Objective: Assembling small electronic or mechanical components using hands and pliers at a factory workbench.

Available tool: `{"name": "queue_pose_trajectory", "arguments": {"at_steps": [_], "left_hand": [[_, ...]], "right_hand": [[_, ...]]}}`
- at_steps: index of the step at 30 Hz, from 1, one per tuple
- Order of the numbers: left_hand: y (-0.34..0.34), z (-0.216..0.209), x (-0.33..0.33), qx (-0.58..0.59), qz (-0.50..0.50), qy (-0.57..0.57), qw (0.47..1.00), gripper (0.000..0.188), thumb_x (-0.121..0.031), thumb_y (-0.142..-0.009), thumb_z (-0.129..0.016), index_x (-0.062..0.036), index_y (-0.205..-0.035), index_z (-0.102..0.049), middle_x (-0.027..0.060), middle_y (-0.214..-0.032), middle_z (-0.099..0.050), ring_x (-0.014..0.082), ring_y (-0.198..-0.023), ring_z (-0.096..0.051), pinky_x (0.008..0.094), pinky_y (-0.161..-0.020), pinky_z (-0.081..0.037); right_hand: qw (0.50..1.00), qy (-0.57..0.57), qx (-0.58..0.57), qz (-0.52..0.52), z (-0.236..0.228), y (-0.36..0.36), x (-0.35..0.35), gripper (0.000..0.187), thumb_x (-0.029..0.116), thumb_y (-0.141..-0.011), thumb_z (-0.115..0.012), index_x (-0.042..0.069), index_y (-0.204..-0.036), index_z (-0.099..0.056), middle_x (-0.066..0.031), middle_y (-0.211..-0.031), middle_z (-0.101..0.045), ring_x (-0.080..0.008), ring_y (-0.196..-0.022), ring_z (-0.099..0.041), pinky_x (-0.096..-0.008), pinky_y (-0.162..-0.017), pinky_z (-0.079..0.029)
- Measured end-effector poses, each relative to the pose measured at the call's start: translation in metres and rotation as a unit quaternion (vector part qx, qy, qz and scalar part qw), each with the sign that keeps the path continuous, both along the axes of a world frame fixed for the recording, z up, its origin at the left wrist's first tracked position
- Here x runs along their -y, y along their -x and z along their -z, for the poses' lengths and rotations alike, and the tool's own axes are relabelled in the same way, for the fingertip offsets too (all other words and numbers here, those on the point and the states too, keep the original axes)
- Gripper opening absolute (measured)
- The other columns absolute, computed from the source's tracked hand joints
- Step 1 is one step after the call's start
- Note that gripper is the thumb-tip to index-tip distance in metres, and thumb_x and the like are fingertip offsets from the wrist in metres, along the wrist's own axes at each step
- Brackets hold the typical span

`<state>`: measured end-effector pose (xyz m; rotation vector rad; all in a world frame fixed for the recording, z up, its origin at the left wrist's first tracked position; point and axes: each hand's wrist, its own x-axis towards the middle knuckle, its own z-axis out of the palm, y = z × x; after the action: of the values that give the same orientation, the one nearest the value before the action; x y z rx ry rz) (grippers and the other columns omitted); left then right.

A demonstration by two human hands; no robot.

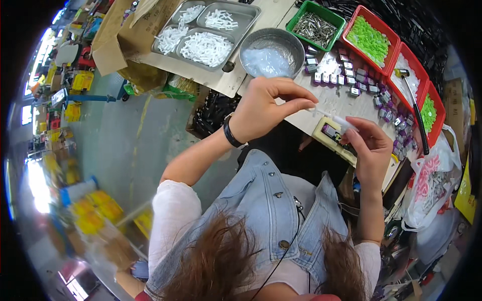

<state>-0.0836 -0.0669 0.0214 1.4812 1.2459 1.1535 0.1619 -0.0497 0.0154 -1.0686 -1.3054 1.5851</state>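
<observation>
My left hand (268,105), a dark band at its wrist, is closed in a pinch on a small white piece (312,109); its exact shape is too small to tell. Facing it, my right hand (370,145) grips a white tube (343,123) between thumb and fingers, its narrow tip toward the left fingertips. I cannot tell whether tip and piece touch. Just below the tube, a cream-coloured fixture (321,131) at the table edge holds a purple-and-black part (330,131). The right hand partly hides the fixture.
Beyond my hands stand a round metal bowl (246,59), a metal tray (245,24) of white pieces, and a green bin (329,44) of metal pins. Red bins (390,64), a hammer (418,113) and several purple-and-silver parts (374,89) lie right. A plastic bag (424,200) hangs at the right edge.
</observation>
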Motion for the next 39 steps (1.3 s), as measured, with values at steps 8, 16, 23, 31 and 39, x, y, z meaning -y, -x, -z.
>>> {"name": "queue_pose_trajectory", "arguments": {"at_steps": [8, 16, 23, 31, 39], "left_hand": [[-0.020, 0.008, -0.007, 0.087, 0.078, 0.132, 0.984, 0.017, -0.012, -0.085, -0.071, 0.0029, -0.093, -0.073, 0.0069, -0.079, -0.071, 0.0095, -0.070, -0.064, 0.0226, -0.066, -0.051], [-0.073, 0.037, -0.011, 0.183, 0.188, 0.323, 0.909, 0.023, -0.017, -0.087, -0.071, 0.0046, -0.096, -0.072, 0.0063, -0.080, -0.070, 0.0088, -0.067, -0.062, 0.0204, -0.060, -0.048], [-0.099, 0.048, -0.009, -0.168, 0.083, -0.120, 0.975, 0.014, -0.010, -0.079, -0.074, -0.0058, -0.090, -0.066, 0.0041, -0.079, -0.062, 0.0181, -0.071, -0.057, 0.0309, -0.064, -0.044], [-0.105, 0.069, -0.011, -0.210, 0.078, -0.204, 0.953, 0.025, -0.010, -0.070, -0.078, -0.0082, -0.090, -0.064, 0.0040, -0.082, -0.059, 0.0252, -0.081, -0.055, 0.0356, -0.075, -0.043], [-0.106, 0.086, -0.005, -0.280, 0.097, -0.310, 0.904, 0.030, -0.007, -0.068, -0.076, -0.0083, -0.097, -0.070, 0.0017, -0.081, -0.057, 0.0222, -0.086, -0.058, 0.0358, -0.079, -0.045]], "right_hand": [[0.973, -0.179, 0.148, 0.016, -0.004, -0.014, 0.012, 0.019, -0.007, -0.082, -0.069, -0.004, -0.101, -0.071, -0.0078, -0.091, -0.071, -0.0124, -0.078, -0.066, -0.0229, -0.072, -0.052], [0.933, -0.256, 0.251, 0.008, 0.005, -0.065, 0.035, 0.022, -0.011, -0.076, -0.072, -0.003, -0.096, -0.073, -0.0111, -0.088, -0.072, -0.0154, -0.077, -0.068, -0.0252, -0.071, -0.053], [0.979, 0.141, 0.093, 0.114, 0.041, -0.096, 0.035, 0.022, 0.005, -0.090, -0.065, -0.008, -0.108, -0.067, -0.0127, -0.085, -0.069, -0.0144, -0.069, -0.067, -0.0251, -0.067, -0.057], [0.983, 0.148, 0.067, 0.087, 0.058, -0.094, 0.028, 0.022, 0.006, -0.090, -0.066, -0.007, -0.106, -0.068, -0.0120, -0.086, -0.070, -0.0135, -0.069, -0.067, -0.0260, -0.067, -0.058], [0.961, -0.044, 0.248, 0.110, 0.065, -0.080, 0.037, 0.021, 0.002, -0.086, -0.070, 0.003, -0.107, -0.071, 0.0031, -0.071, -0.057, -0.0030, -0.062, -0.049, -0.0179, -0.055, -0.038]]}}
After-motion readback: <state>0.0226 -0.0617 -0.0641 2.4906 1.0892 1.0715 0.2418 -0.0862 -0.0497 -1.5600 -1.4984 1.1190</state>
